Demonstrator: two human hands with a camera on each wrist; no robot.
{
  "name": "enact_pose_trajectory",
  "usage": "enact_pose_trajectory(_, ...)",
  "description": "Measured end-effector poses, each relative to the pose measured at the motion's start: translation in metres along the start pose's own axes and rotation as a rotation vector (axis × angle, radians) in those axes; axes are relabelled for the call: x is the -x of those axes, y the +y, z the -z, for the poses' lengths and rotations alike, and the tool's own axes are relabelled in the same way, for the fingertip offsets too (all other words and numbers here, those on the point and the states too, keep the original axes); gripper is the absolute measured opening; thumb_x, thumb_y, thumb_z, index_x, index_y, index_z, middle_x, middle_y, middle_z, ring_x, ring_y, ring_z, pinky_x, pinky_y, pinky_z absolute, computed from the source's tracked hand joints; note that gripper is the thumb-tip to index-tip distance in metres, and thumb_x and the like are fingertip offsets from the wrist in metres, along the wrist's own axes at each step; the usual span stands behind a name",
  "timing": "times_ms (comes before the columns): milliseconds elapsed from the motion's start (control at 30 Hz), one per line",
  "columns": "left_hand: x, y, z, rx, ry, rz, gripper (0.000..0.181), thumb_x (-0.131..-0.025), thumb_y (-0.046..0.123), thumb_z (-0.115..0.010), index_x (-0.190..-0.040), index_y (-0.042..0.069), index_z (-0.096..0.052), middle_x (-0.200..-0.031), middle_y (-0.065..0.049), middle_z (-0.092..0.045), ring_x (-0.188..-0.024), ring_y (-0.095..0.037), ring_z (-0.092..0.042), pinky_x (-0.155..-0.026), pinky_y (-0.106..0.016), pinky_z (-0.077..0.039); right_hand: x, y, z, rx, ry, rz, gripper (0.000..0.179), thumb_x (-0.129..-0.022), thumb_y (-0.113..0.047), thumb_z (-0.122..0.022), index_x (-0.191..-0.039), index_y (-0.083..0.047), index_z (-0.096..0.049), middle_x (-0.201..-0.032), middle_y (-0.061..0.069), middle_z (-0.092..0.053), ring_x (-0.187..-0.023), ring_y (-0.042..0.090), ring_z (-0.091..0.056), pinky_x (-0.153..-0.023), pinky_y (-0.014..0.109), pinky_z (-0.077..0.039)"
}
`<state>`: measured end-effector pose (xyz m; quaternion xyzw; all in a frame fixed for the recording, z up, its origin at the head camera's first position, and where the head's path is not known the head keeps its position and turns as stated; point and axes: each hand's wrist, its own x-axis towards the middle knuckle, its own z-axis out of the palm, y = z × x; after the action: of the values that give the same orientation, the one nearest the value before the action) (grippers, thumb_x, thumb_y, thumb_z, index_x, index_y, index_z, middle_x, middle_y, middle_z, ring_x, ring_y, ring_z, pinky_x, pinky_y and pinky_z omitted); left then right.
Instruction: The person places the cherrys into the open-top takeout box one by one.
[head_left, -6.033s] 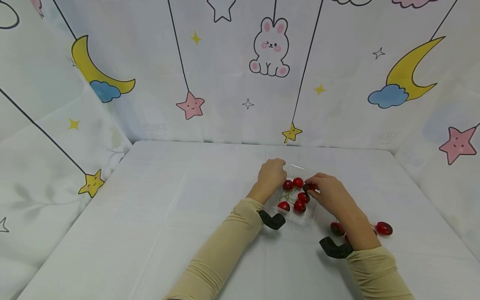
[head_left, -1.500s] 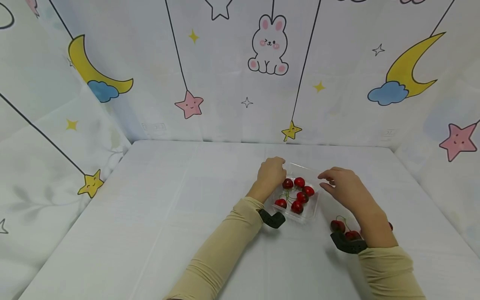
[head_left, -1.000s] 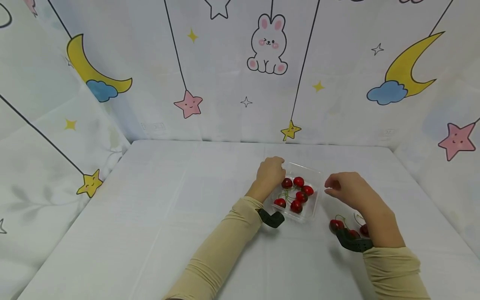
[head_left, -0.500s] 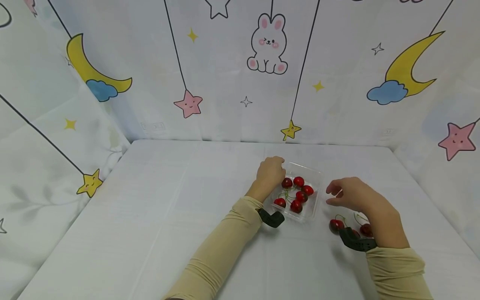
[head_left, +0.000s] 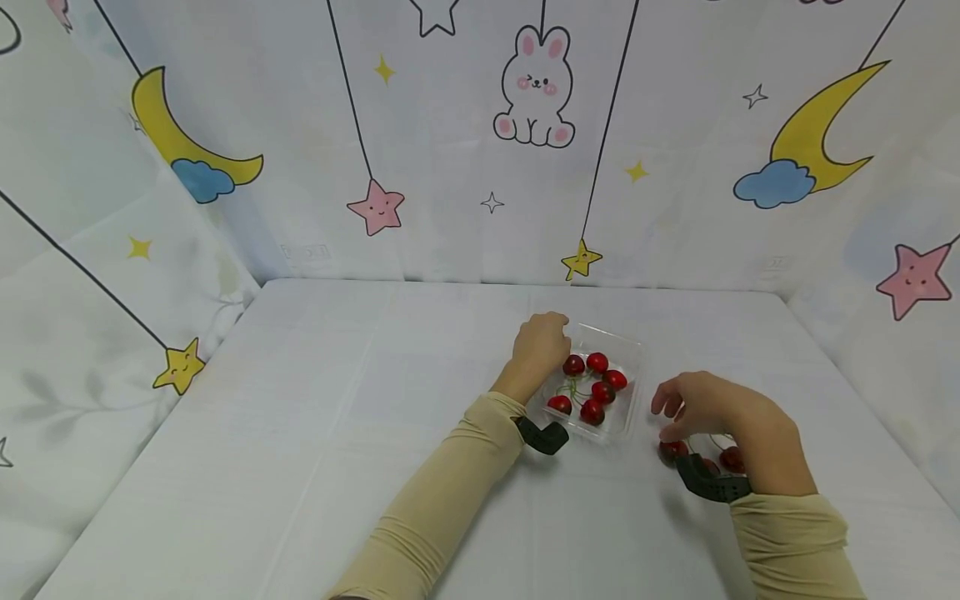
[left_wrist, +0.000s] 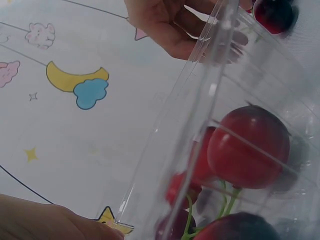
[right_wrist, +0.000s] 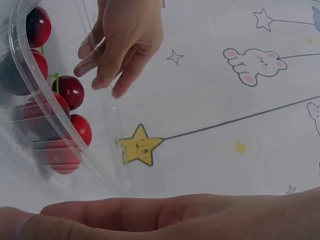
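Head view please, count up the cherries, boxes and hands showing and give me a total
Cherries: 9 (6 inside the box, 3 outside; the right arm may hide more)
Box: 1
Hands: 2 (left hand, right hand)
Total: 12 visible

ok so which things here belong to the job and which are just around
Likely part of the job:
clear plastic box
boxed cherries
loose cherries beside it
left hand
right hand

Just around:
patterned backdrop
white tabletop underneath
black wrist pieces
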<state>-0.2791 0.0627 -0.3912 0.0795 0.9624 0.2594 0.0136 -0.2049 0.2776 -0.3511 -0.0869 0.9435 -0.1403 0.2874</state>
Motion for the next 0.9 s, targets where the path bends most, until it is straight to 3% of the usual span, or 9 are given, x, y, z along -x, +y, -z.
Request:
enact_pose_trajectory(300, -0.0014, -0.0010, -0.0008, -0.023, 0.007, -0.002, 0.036, -0.093, 0.019, -0.057, -0.128, 0.016, -0.061, -0.124, -0.001, -0.065, -0.082, -0.015, -0.062, -0.058, -0.022, -0.050, -0.0002, -0.0035, -0.0017, -0.009, -0.086, -0.077, 0.040, -0.071, -0.016, -0.081, -0.107, -0.015, -0.064, -0.103, 0.008, -0.062, -0.094, 0.025, -0.056, -0.071, 0.044, -0.051)
enact_pose_trajectory(633, -0.0018, -0.0007, 0.0002, -0.024, -0.002, -0.003, 0.036, -0.093, 0.019, -0.057, -0.128, 0.016, -0.061, -0.125, 0.000, -0.065, -0.085, -0.015, -0.062, -0.065, -0.024, -0.053, -0.0023, -0.0054, -0.0073, -0.019, -0.096, -0.096, 0.036, -0.071, -0.008, -0.080, -0.103, -0.016, -0.066, -0.098, 0.006, -0.062, -0.093, 0.024, -0.054, -0.067, 0.042, -0.052)
enact_pose_trajectory(900, -0.0025, -0.0009, -0.0001, -0.019, -0.008, -0.006, 0.035, -0.093, 0.019, -0.057, -0.128, 0.015, -0.061, -0.125, -0.001, -0.065, -0.080, -0.014, -0.059, -0.059, -0.022, -0.050, -0.0024, -0.0053, -0.0082, -0.002, -0.089, -0.069, 0.029, -0.074, -0.003, -0.075, -0.099, -0.015, -0.065, -0.095, 0.005, -0.061, -0.091, 0.024, -0.054, -0.066, 0.040, -0.050)
